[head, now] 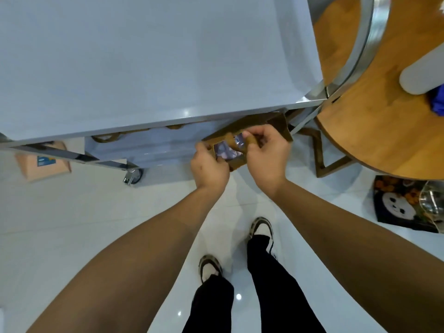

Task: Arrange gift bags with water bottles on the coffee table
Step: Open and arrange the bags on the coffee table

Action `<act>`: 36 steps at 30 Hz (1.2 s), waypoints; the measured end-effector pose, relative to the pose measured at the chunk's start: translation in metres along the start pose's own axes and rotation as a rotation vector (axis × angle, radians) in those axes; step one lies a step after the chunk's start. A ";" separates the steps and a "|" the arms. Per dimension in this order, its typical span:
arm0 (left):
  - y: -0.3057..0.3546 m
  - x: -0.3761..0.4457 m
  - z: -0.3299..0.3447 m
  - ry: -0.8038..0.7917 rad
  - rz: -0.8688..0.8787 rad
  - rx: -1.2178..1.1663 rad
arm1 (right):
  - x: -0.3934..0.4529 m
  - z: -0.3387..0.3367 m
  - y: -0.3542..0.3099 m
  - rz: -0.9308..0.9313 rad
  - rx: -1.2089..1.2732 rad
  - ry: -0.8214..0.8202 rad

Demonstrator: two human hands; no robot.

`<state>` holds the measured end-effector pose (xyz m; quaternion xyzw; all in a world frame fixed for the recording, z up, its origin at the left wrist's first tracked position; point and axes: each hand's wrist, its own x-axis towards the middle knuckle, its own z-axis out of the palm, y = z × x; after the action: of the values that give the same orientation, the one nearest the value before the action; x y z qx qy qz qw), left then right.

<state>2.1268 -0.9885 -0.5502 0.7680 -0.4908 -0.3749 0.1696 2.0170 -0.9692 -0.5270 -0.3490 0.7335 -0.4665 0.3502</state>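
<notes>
I look straight down at a brown paper gift bag (237, 162) held just below the front edge of the white coffee table (144, 68). My left hand (209, 168) grips the bag's left rim. My right hand (266, 150) pinches the right rim and its handle. Through the bag's open mouth a clear plastic water bottle (227, 150) shows inside. More brown bag handles (113, 138) peek out from under the table's edge to the left. The rest of those bags is hidden.
A round wooden table (374, 131) with a metal rim stands at the right, with a white cylinder (422, 73) on it. A panda-print bag (403, 205) lies on the floor at the right. A cardboard box (43, 164) and a caster wheel (133, 176) sit under the table's left.
</notes>
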 end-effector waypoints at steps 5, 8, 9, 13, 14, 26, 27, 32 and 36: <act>0.023 -0.007 -0.040 -0.100 -0.076 0.187 | -0.008 -0.003 -0.033 0.054 0.039 -0.032; 0.023 -0.012 -0.068 -0.204 -0.034 0.344 | -0.023 -0.017 -0.041 -0.007 -0.147 -0.105; 0.022 -0.014 -0.076 -0.238 -0.012 0.384 | -0.028 -0.021 -0.046 -0.032 -0.204 -0.121; 0.023 -0.033 -0.108 -0.367 0.099 0.507 | -0.064 -0.036 -0.074 -0.046 -0.353 -0.207; 0.024 -0.039 -0.117 -0.388 0.147 0.542 | -0.076 -0.040 -0.083 -0.054 -0.392 -0.218; 0.122 -0.191 -0.158 -0.837 1.009 0.399 | -0.206 -0.146 -0.180 0.065 -0.363 0.343; 0.129 -0.207 -0.155 -0.860 1.055 0.383 | -0.214 -0.161 -0.186 0.072 -0.357 0.387; 0.163 -0.294 -0.118 -1.017 1.141 0.382 | -0.262 -0.243 -0.194 0.097 -0.317 0.618; 0.179 -0.381 -0.076 -1.034 1.275 0.467 | -0.312 -0.315 -0.178 0.120 -0.301 0.796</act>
<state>1.9808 -0.7431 -0.2312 0.0925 -0.9096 -0.4006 -0.0598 1.9454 -0.6262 -0.2018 -0.1459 0.8903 -0.4311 0.0115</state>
